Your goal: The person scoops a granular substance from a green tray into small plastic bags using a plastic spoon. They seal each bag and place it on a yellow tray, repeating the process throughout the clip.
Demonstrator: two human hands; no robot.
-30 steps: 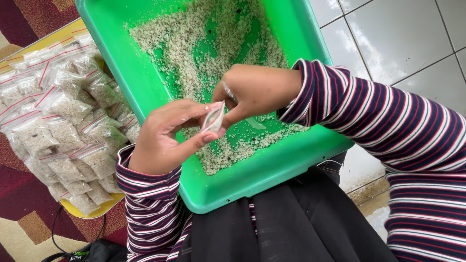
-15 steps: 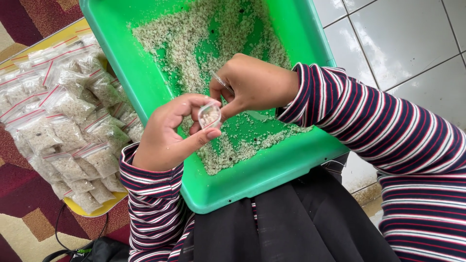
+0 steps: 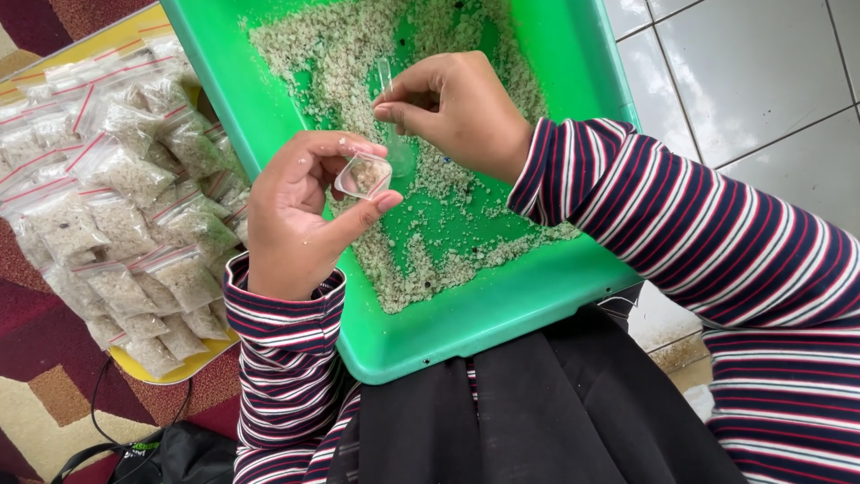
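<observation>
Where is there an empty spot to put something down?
Bare room: the grey floor tiles right of the green tray. Inside it, only thin green gaps among the grainy mix. The yellow tray on the left is crowded with small filled bags.

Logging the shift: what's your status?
Left hand pinching small open bag. Right hand holding clear scoop over green tray. Nothing blocking.

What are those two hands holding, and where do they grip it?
The left hand pinches a small clear bag by its open mouth. The right hand holds a clear plastic spoon by its upper handle.
</observation>
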